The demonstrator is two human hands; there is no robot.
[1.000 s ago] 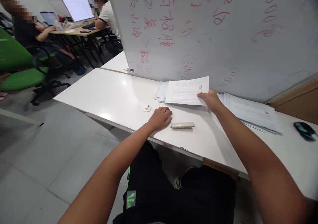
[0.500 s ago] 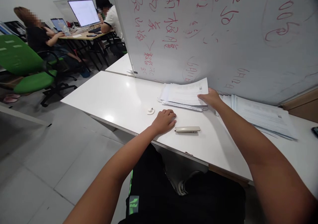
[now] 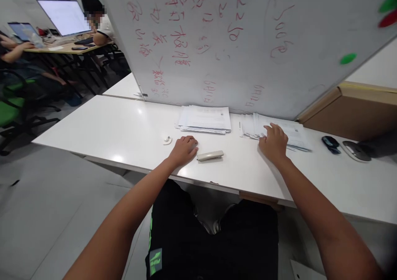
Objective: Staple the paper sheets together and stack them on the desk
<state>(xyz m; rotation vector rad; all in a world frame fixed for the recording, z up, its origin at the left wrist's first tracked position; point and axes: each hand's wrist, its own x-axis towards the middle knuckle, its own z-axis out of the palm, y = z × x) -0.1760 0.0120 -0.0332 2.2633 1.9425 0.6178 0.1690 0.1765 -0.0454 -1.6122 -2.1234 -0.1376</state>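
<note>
My left hand [image 3: 184, 151] lies on the white desk [image 3: 124, 116] with its fingers loosely bent and nothing visible in them. Right beside it is a beige stapler [image 3: 210, 156], and on its other side a small white curved object [image 3: 167, 140] of unclear kind. Behind them rests a stack of printed sheets [image 3: 206, 118]. At the near edge of a second, fanned-out paper stack [image 3: 291, 130], my right hand [image 3: 274, 143] has its fingers apart and covers part of the sheets. Whether its fingertips touch the paper is hard to see.
A whiteboard [image 3: 198, 32] with red writing stands along the desk's back. To the right are a cardboard box [image 3: 350, 106], a small dark object [image 3: 330, 144] and a computer mouse [image 3: 356, 151]. Two people sit at another desk [image 3: 66, 50] with a monitor [image 3: 64, 17].
My right hand has let go of the left paper stack's edge and moved right to the other stack. The raised sheets now lie flat. The view has turned right; my left hand stays on the desk.
</note>
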